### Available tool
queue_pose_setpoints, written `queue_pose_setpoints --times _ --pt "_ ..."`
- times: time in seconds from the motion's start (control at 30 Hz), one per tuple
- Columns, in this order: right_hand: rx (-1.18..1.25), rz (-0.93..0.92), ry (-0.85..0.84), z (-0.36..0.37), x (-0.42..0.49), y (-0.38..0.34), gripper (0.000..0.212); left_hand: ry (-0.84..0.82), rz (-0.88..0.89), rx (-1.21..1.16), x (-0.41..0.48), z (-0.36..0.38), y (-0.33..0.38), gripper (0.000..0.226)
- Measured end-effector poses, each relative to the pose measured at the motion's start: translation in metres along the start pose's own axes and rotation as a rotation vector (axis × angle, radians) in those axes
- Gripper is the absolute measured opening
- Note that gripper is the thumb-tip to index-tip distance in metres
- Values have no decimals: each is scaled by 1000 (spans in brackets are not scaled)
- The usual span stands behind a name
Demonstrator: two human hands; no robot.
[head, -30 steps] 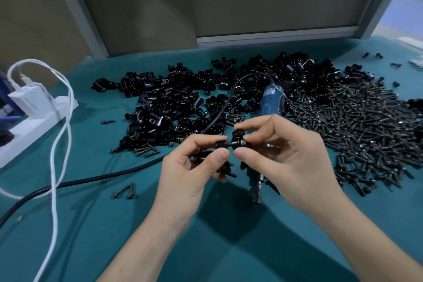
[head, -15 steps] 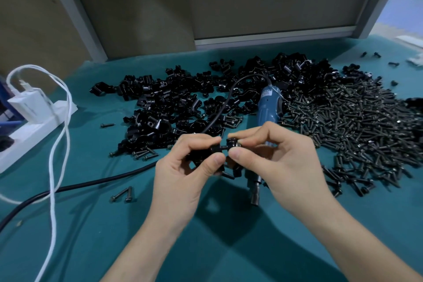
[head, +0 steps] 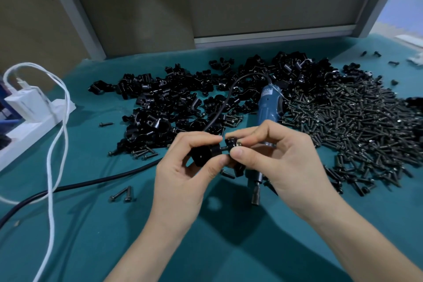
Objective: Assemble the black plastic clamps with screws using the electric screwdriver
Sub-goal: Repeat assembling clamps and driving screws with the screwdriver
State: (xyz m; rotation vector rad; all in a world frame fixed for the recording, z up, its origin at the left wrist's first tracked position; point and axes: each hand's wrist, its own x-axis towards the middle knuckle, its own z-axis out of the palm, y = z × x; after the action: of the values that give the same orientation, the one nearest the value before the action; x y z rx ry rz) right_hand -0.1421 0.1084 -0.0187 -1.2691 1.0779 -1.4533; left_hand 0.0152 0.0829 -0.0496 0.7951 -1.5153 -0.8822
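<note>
Hands meet over the teal table's (head: 91, 236) near middle, left hand (head: 183, 174) gripping a black clamp (head: 203, 155), right hand (head: 281, 162) pinching its screw (head: 223, 147), electric screwdriver (head: 267, 107) lying just beyond them.

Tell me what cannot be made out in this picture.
Head view:
- Middle of the electric screwdriver: hidden behind the right hand.
- How deep the screw sits in the clamp: the left hand covers the joint.
- Power strip: cut off by the left edge.
- Screwdriver label: too small.
</note>
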Motion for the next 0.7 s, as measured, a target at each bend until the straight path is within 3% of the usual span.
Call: queue_pose_setpoints --times 0.23,0.7 --pt "-6 -37 17 4 -1 4 27 -12 -266 -231 2 0 -7 43" --pt "50 -3 -23 3 -1 7 16 -50 -285 -363 2 1 -2 44"
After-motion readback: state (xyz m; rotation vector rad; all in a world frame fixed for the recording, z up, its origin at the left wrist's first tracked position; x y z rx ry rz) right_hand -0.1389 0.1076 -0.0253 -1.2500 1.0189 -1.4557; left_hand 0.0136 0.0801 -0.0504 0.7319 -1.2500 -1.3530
